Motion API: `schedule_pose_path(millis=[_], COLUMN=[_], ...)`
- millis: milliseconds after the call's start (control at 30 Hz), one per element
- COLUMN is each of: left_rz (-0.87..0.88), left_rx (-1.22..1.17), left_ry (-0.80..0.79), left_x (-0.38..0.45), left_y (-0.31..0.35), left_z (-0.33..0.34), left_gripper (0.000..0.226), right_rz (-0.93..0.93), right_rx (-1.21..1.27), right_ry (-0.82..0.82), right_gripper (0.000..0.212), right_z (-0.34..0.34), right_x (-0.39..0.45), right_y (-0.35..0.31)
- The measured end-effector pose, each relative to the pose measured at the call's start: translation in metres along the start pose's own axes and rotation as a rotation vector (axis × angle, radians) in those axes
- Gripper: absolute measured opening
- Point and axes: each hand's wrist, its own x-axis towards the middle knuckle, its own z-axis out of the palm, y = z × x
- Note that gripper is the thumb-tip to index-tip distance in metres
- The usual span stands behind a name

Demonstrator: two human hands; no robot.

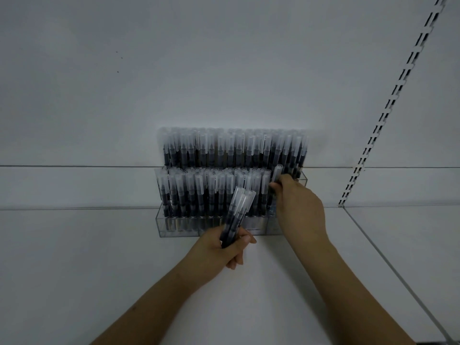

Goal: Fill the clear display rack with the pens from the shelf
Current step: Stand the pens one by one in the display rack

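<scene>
White flat shelf, bare at lower left; clear tiered acrylic display rack at centre, against the back edge, packed with black clear-capped pens. My left hand grips a pen bundle; my right hand pinches one pen at the rack's right end.

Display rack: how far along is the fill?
Mostly done: both tiers of the clear display rack look packed with capped pens. In hand: the right hand pinches one pen at the rack's right end; the left hand grips a small bundle of pens. Left: placing those.
</scene>
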Motion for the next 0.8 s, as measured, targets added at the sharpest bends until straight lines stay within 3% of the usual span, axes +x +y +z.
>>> schedule_pose_path(millis=[267,800], left_rz=[-0.008,-0.021], left_rx=[0.003,0.039], left_ry=[0.004,0.036], left_x=[0.0,-0.004], left_y=[0.0,0.002], left_z=[0.0,0.005], left_gripper=[0.015,0.014], right_rz=[0.022,-0.059], right_rx=[-0.065,-0.07], right_ry=[0.008,0.084], right_gripper=[0.01,0.037], right_z=[-0.001,0.007], right_x=[-0.002,-0.007], right_y=[-0.003,-0.008])
